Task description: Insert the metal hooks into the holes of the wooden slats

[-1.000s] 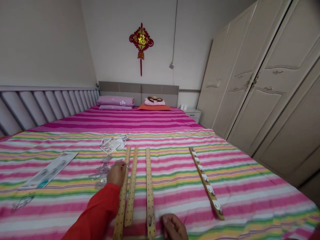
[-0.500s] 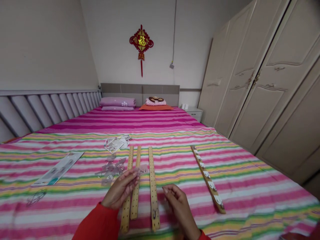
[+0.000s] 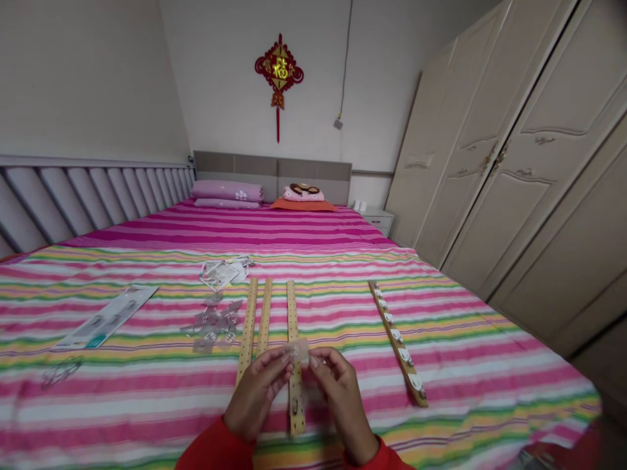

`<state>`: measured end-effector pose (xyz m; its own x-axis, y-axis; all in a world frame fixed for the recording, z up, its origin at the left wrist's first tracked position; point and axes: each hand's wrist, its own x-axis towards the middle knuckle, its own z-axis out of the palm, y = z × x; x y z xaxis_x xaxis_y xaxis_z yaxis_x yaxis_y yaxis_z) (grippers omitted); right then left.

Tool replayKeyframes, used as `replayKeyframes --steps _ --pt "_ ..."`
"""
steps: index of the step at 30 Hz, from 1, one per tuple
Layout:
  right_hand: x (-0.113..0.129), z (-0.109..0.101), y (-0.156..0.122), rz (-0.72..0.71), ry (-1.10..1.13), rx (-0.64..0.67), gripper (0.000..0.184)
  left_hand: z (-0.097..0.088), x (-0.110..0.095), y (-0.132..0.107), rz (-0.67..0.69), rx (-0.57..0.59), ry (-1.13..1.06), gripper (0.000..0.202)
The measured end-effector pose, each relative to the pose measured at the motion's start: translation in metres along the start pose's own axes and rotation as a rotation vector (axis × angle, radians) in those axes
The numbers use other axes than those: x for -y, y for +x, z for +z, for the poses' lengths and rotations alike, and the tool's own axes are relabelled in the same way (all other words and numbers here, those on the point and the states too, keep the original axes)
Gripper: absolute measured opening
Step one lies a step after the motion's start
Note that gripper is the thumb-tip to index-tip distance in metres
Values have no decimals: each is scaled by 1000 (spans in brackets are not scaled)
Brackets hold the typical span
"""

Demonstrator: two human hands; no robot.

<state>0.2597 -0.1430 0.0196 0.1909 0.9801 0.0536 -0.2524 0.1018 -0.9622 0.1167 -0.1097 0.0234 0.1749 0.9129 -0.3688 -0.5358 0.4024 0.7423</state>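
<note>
A small clear adhesive hook on a see-through square (image 3: 300, 350) is pinched between my two hands. My left hand (image 3: 258, 388) grips its left side, and the fingertips of my right hand (image 3: 339, 386) close on its right edge. Beneath them lies a perforated wooden strip (image 3: 292, 313) with a small metal-looking piece (image 3: 295, 407) at its near end. Two more perforated strips, one outer (image 3: 249, 310) and one inner (image 3: 265, 307), lie to the left, partly covered by my left hand. Several similar clear hooks (image 3: 213, 323) are piled left of the strips.
On the right lies a wooden strip (image 3: 404, 365) carrying a row of white round pieces. Packaging cards (image 3: 228, 271) sit beyond the hook pile. A long clear package (image 3: 110, 316) and a thin wire-like bundle (image 3: 63, 371) lie left on the striped bedspread (image 3: 161, 418).
My left hand has brought the clear hook right and nearer, over the third strip. My right hand has come up to it and taken its edge. The view has shifted slightly.
</note>
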Motion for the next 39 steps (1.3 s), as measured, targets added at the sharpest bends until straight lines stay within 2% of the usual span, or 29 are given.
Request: replayKeyframes --steps 9,13,19,24,27,33,36,39 --pt "-17 -7 13 7 -57 -41 28 -11 16 -2 35 77 263 41" --pt "-22 -9 23 48 -48 -32 27 -15 15 5 18 126 384 42" --pt "-33 -9 47 131 54 94 25 -21 15 22 79 72 494 45" --pt "-49 -16 67 190 12 146 29 -32 25 31 131 48 626 48" --pt "-58 -20 76 185 -54 165 28 -37 29 32 258 37 722 45" --pt "-66 -20 81 166 -148 208 25 -40 31 29 599 41 1128 30" --pt "-66 -17 81 138 -179 223 22 -42 34 29 690 87 1229 31" --pt "-67 -15 82 111 -206 238 22 -43 36 30 713 112 1262 34"
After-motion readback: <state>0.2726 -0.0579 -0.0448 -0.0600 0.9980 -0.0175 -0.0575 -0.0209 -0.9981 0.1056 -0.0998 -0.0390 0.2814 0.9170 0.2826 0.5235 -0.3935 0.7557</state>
